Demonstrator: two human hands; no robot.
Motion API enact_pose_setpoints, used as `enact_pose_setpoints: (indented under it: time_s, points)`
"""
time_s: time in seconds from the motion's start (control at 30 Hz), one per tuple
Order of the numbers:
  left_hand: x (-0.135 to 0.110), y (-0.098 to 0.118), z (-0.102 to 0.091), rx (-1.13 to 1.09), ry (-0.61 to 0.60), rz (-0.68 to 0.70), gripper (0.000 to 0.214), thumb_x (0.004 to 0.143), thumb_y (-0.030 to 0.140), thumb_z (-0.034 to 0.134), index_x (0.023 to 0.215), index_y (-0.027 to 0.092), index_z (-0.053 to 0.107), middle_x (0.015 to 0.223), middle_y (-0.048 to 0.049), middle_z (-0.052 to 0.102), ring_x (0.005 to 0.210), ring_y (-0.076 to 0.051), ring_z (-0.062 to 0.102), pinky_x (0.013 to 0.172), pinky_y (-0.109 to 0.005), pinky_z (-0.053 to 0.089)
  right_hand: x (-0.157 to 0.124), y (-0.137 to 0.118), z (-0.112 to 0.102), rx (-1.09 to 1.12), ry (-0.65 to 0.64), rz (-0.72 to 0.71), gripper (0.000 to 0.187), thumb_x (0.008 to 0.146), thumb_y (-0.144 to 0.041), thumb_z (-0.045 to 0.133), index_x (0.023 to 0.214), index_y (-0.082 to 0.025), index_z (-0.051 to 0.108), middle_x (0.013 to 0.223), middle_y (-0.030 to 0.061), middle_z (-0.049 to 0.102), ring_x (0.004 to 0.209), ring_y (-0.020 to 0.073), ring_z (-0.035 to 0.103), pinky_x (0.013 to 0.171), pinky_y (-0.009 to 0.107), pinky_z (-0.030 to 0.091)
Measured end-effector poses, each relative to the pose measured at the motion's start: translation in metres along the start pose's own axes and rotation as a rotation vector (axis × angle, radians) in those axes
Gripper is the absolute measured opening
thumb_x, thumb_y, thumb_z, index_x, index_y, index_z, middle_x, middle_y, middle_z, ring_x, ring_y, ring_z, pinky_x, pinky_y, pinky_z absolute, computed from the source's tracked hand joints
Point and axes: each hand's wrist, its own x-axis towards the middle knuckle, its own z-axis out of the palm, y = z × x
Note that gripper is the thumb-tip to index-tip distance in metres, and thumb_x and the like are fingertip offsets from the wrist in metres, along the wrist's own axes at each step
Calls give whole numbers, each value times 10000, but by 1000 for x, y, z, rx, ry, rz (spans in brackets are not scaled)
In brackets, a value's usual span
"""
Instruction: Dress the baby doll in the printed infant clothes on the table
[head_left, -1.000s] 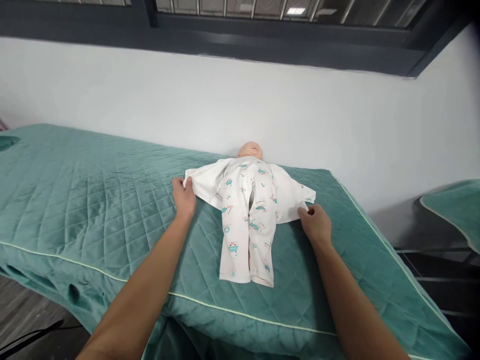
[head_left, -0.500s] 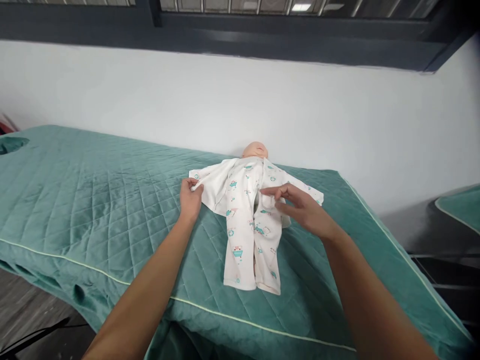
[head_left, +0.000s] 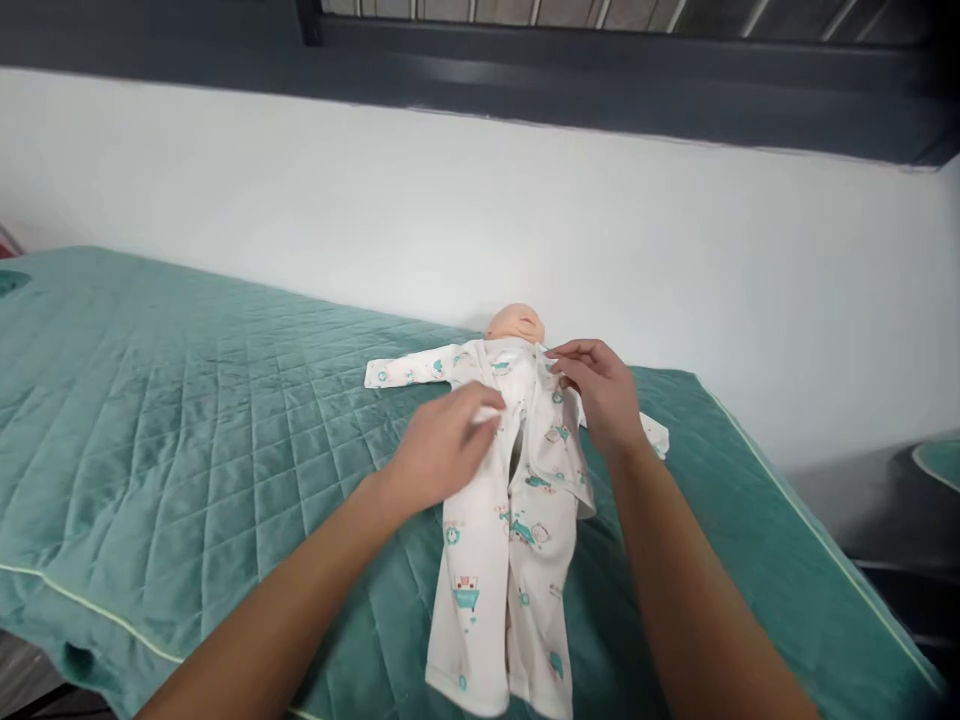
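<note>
Left of centre, the sleeve (head_left: 409, 369) of the white, teal-printed cloth baby top (head_left: 559, 435) lies bared; half a second ago the side panel was held spread there. That panel seems drawn inward, so the front appears nearer to closed over the body. The left hand (head_left: 450, 445) has moved to mid-frame, fingers curled and blurred; whether they grip cloth, I cannot tell. White, teal-printed cloth trousers (head_left: 472, 590) run down to the lower centre, and the flesh-coloured doll head (head_left: 516, 322) lies above. Right of centre, the right hand (head_left: 551, 361) has risen to the neckline, thumb and forefinger seemingly pinched on the top's edge. Everything lies on a green quilted cover (head_left: 247, 420).
</note>
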Motion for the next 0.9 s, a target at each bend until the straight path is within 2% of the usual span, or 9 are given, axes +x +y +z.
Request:
enact_pose_setpoints:
  time_s: [0.07,0.1,0.2,0.27,0.33,0.4,0.57,0.73,0.9]
  points:
    - [-1,-3,2,-28,-162,21,139,941,281,525,1020,237,631,944,-10,706,803,-148,626,749,-282,468,13,11,7,-151,87,10,88,729,-241,641,811,-210,629,772,-4,651,683,148,549,671,302,427]
    - [2,-9,3,-69,-133,-14,147,946,305,524,1012,236,636,925,-10,707,787,-147,624,737,-279,468,16,16,10,-229,121,8,77,735,-245,632,803,-208,630,750,-7,636,674,151,541,678,310,426]
    - [21,-39,7,-131,208,-213,155,951,323,507,968,223,624,895,-18,693,813,-156,626,765,-286,474,14,27,15,-320,138,4,108,779,-273,593,832,-206,658,797,12,651,695,165,549,714,330,441]
    - [41,-58,12,-93,297,-327,131,924,307,540,968,213,620,938,-29,699,886,-171,633,815,-297,472,9,30,15,-307,131,12,152,798,-293,584,869,-205,685,875,32,668,748,176,571,761,342,456]
    - [62,-66,17,-96,268,-400,139,903,294,562,982,200,626,976,-45,708,924,-180,636,850,-307,468,7,30,13,-301,128,19,194,810,-306,584,912,-204,714,971,50,672,829,189,590,832,356,462]
    - [79,-60,21,-172,229,-420,156,900,291,561,1000,191,628,1002,-55,715,933,-175,641,843,-301,471,7,31,10,-300,92,18,240,831,-323,580,958,-201,742,1037,63,662,919,202,598,907,369,454]
    - [111,-29,21,-475,-63,-331,168,891,269,559,1018,190,638,1095,-62,731,959,-152,661,769,-251,472,12,36,2,-247,-47,-21,347,872,-365,576,1115,-190,751,1104,76,612,1095,226,578,1046,394,396]
    - [139,-46,27,-154,190,-444,120,812,222,599,887,167,675,882,-60,731,789,-159,644,704,-276,452,16,39,-2,-292,-124,16,436,910,-406,543,1255,-186,693,1150,86,565,1183,238,520,1105,426,337]
    - [144,-60,45,39,-3,-393,167,838,299,595,790,192,712,893,-40,751,834,-182,648,752,-292,452,15,34,1,-313,-35,33,311,879,-379,592,1099,-211,732,1052,58,600,947,199,580,951,388,447]
